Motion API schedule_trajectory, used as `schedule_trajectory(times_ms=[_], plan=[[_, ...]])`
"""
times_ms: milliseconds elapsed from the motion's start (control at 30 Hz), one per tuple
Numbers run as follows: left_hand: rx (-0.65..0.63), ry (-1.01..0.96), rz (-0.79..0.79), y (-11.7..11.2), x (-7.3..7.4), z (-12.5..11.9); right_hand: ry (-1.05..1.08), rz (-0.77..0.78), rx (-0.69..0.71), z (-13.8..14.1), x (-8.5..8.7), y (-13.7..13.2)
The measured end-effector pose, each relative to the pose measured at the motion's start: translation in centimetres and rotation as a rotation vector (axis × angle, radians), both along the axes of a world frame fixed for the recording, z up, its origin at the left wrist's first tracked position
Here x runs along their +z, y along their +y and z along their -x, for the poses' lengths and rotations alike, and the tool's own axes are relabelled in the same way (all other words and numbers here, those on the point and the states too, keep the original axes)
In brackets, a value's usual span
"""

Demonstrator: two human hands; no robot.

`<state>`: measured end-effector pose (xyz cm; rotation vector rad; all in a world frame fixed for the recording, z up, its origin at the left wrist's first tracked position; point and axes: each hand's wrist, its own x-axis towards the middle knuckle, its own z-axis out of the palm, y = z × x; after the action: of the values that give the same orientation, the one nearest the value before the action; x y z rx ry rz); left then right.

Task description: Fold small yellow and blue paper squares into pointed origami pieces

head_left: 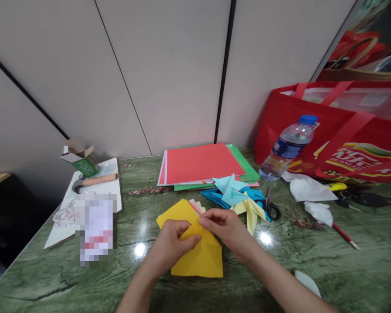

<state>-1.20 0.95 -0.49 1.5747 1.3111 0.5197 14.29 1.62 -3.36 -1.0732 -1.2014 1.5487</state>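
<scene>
A yellow paper sheet (202, 258) lies partly folded on the green marble table (247, 278). My left hand (171, 243) rests on its left part, fingers curled and pinching a fold near the middle. My right hand (223, 226) pinches the same fold from the right, fingertips pressed together. Under the yellow sheet a few more sheets, pink and pale yellow, stick out at the top. Just beyond my right hand lie folded paper figures, one light blue (230, 189) and one yellow (250, 211).
A stack of red and green paper (202, 165) lies at the back. Scissors (271, 206), crumpled tissues (304, 189), a water bottle (288, 148) and a red bag (339, 130) are to the right. A hammer (96, 180), a small box (80, 158) and beads sit on a white board at left.
</scene>
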Motion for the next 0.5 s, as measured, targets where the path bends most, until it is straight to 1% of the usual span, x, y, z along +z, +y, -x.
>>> schedule_trajectory(times_ms=[67,167,267,367,500], plan=[[-0.001,0.004,0.001,-0.05,-0.11,0.05,-0.039,-0.012,-0.011,0.03,-0.01,0.01],[0.017,-0.015,0.018,-0.16,-0.33,0.05,-0.126,-0.071,-0.041,0.08,-0.16,0.04],[0.045,-0.057,0.078,-0.24,-0.53,-0.1,-0.187,-0.119,-0.06,0.11,-0.34,0.07],[0.095,-0.09,0.134,-0.28,-0.64,-0.31,-0.179,-0.118,-0.049,0.11,-0.34,0.07],[0.161,-0.132,0.173,-0.22,-0.75,-0.33,-0.101,-0.133,-0.047,0.07,-0.24,0.07]])
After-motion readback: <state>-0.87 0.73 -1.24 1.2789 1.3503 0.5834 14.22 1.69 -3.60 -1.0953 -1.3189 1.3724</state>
